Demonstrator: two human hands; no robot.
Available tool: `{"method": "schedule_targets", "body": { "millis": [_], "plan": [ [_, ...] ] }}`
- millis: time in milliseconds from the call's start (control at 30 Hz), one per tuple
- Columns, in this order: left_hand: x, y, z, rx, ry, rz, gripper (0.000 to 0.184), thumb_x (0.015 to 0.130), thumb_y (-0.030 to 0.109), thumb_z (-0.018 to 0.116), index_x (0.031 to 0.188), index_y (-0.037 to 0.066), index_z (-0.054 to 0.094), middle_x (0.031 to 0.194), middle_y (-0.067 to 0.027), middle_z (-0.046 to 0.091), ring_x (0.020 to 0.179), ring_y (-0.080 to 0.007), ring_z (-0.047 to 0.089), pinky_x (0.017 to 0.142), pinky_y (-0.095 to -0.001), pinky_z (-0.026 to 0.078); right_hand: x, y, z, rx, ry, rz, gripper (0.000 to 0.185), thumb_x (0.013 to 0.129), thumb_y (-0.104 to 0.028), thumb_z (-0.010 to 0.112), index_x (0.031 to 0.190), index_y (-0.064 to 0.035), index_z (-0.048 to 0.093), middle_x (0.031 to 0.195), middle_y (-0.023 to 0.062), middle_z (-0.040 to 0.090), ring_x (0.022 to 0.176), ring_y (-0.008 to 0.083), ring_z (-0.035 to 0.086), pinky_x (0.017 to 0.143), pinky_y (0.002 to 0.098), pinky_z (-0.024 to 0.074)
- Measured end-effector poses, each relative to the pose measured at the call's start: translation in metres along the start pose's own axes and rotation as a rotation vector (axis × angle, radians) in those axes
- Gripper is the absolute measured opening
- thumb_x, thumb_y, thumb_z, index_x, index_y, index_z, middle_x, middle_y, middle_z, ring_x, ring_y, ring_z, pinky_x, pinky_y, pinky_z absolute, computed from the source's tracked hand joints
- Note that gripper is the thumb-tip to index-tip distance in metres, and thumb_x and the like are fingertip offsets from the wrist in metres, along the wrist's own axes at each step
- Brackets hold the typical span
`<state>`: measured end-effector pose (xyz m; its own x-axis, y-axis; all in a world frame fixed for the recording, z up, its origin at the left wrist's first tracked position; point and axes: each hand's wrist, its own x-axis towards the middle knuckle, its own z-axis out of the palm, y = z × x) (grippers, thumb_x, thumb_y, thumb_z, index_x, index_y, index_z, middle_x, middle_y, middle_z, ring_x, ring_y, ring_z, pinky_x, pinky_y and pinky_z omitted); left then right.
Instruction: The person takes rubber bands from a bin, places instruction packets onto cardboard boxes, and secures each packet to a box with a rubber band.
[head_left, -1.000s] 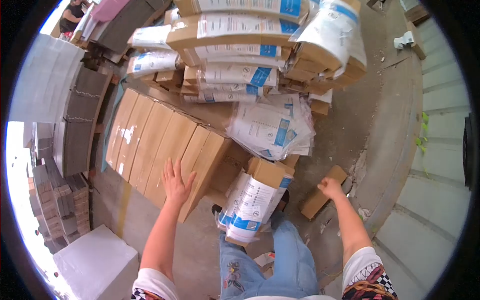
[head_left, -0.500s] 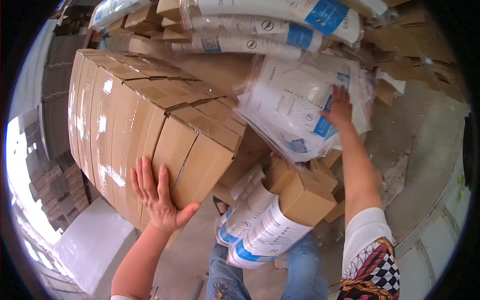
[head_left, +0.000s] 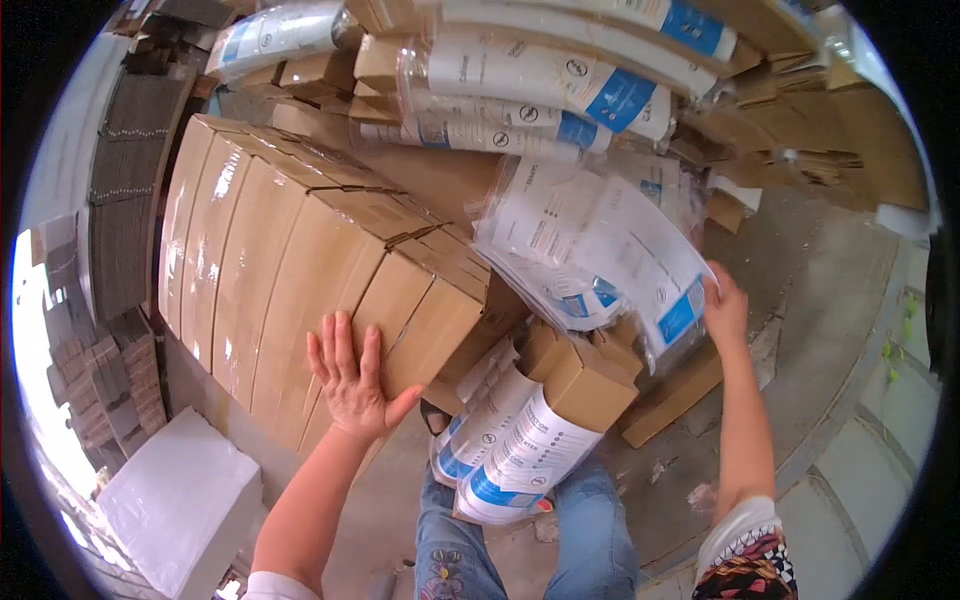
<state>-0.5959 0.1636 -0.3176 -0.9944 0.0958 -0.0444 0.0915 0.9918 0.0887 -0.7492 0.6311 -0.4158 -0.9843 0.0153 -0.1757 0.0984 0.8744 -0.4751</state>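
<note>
Fingers spread, my left hand (head_left: 358, 385) lies flat against the side of a row of cardboard boxes (head_left: 265, 270) bound with clear tape. My right hand (head_left: 728, 305) pinches the right edge of a white printed plastic bag (head_left: 655, 265) with a blue panel. That bag bends up off a stack of similar bags (head_left: 530, 225), which lies to the right of the boxes. Between my legs, two upright cardboard boxes (head_left: 590, 385) are partly sleeved in printed white bags (head_left: 535, 460).
Several bagged boxes (head_left: 545, 75) are piled at the back. Flattened cardboard (head_left: 800, 160) lies at the back right, and stacked cardboard (head_left: 140, 170) stands at the far left. A white block-shaped item (head_left: 180, 490) sits on the floor at lower left.
My right hand has gone from resting on the bag stack to gripping the top bag's edge, pulling it right and toward me. My left hand stays on the boxes.
</note>
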Motion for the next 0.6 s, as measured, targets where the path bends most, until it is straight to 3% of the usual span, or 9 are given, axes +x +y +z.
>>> {"method": "schedule_targets", "body": {
  "millis": [100, 233, 300, 367, 433, 467, 500, 567, 600],
  "plan": [
    [-0.001, 0.002, -0.005, -0.020, -0.021, -0.039, 0.084, 0.076, 0.062, 0.050, 0.137, 0.008, 0.031, 0.145, -0.0227, 0.017, 0.135, -0.0377, 0.015, 0.108, -0.0518, 0.005, -0.047, -0.041, -0.076, 0.320, 0.081, 0.111, 0.031, 0.091, -0.014, 0.052, 0.118, 0.0011, 0.054, 0.104, 0.0142, 0.063, 0.091, 0.0190, 0.061, 0.081, 0.0299, 0.0462],
    [-0.003, 0.015, -0.023, -0.096, -0.082, -0.160, 0.076, 0.079, 0.051, 0.057, 0.136, 0.007, 0.033, 0.146, -0.0205, 0.015, 0.136, -0.0355, 0.012, 0.108, -0.0516, 0.006, -0.125, -0.109, -0.140, 0.905, 0.136, 0.430, 0.032, 0.092, -0.015, 0.050, 0.118, 0.0039, 0.051, 0.113, 0.0088, 0.056, 0.101, 0.0160, 0.053, 0.087, 0.0280, 0.0420],
    [-0.022, 0.051, -0.036, -0.381, 0.133, -0.346, 0.070, 0.081, 0.043, 0.059, 0.136, 0.008, 0.033, 0.143, -0.0213, 0.022, 0.133, -0.0359, 0.020, 0.108, -0.0502, 0.011, -0.171, -0.146, -0.147, 1.028, 0.093, 0.452, 0.031, 0.092, -0.013, 0.048, 0.119, 0.0023, 0.048, 0.113, 0.0082, 0.054, 0.100, 0.0162, 0.053, 0.086, 0.0292, 0.0432],
    [-0.048, 0.082, -0.072, -1.414, -0.059, -0.693, 0.063, 0.088, 0.041, 0.054, 0.135, 0.005, 0.034, 0.131, -0.0195, 0.042, 0.121, -0.0301, 0.040, 0.102, -0.0417, 0.030, -0.215, -0.202, -0.141, 1.238, -0.002, 0.563, 0.033, 0.089, -0.007, 0.048, 0.121, -0.0017, 0.042, 0.113, 0.0094, 0.051, 0.100, 0.0175, 0.053, 0.087, 0.0322, 0.0447],
    [-0.076, 0.082, -0.108, -2.336, -0.404, -1.012, 0.059, 0.089, 0.040, 0.053, 0.134, 0.005, 0.037, 0.124, -0.0151, 0.050, 0.112, -0.0233, 0.048, 0.097, -0.0362, 0.036, -0.265, -0.228, -0.107, 1.348, -0.175, 0.628, 0.027, 0.083, 0.003, 0.052, 0.107, -0.0045, 0.045, 0.105, 0.0068, 0.053, 0.095, 0.0150, 0.053, 0.083, 0.0314, 0.0459],
    [-0.095, 0.075, -0.111, -2.278, -0.330, -0.904, 0.056, 0.088, 0.037, 0.054, 0.132, 0.005, 0.040, 0.118, -0.0119, 0.054, 0.104, -0.0187, 0.052, 0.091, -0.0326, 0.040, -0.289, -0.234, -0.088, 1.340, -0.308, 0.646, 0.024, 0.080, 0.004, 0.056, 0.100, -0.0046, 0.047, 0.098, 0.0045, 0.054, 0.089, 0.0134, 0.054, 0.079, 0.0290, 0.0461],
    [-0.091, 0.067, -0.142, -1.795, -0.381, -1.047, 0.053, 0.087, 0.034, 0.056, 0.129, 0.004, 0.044, 0.112, -0.0099, 0.057, 0.101, -0.0174, 0.055, 0.087, -0.0311, 0.043, -0.306, -0.245, -0.071, 1.209, -0.454, 0.592, 0.027, 0.077, 0.005, 0.059, 0.101, -0.0031, 0.049, 0.095, 0.0046, 0.058, 0.087, 0.0138, 0.056, 0.077, 0.0282, 0.0463],
    [-0.124, 0.036, -0.146, -2.044, -0.320, -0.906, 0.049, 0.086, 0.030, 0.058, 0.125, 0.002, 0.047, 0.116, -0.0080, 0.056, 0.106, -0.0180, 0.054, 0.090, -0.0310, 0.043, -0.331, -0.272, -0.032, 1.334, -0.606, 0.640, 0.031, 0.076, 0.004, 0.063, 0.104, -0.0010, 0.052, 0.097, 0.0066, 0.061, 0.086, 0.0149, 0.058, 0.075, 0.0277, 0.0470],
    [-0.131, 0.018, -0.141, -2.103, -0.324, -1.005, 0.049, 0.085, 0.028, 0.060, 0.125, 0.002, 0.047, 0.116, -0.0080, 0.056, 0.105, -0.0186, 0.055, 0.090, -0.0322, 0.044, -0.338, -0.277, -0.016, 1.362, -0.685, 0.675, 0.033, 0.075, 0.003, 0.064, 0.106, -0.0005, 0.052, 0.098, 0.0075, 0.062, 0.085, 0.0153, 0.059, 0.074, 0.0278, 0.0477]
  ]
}}
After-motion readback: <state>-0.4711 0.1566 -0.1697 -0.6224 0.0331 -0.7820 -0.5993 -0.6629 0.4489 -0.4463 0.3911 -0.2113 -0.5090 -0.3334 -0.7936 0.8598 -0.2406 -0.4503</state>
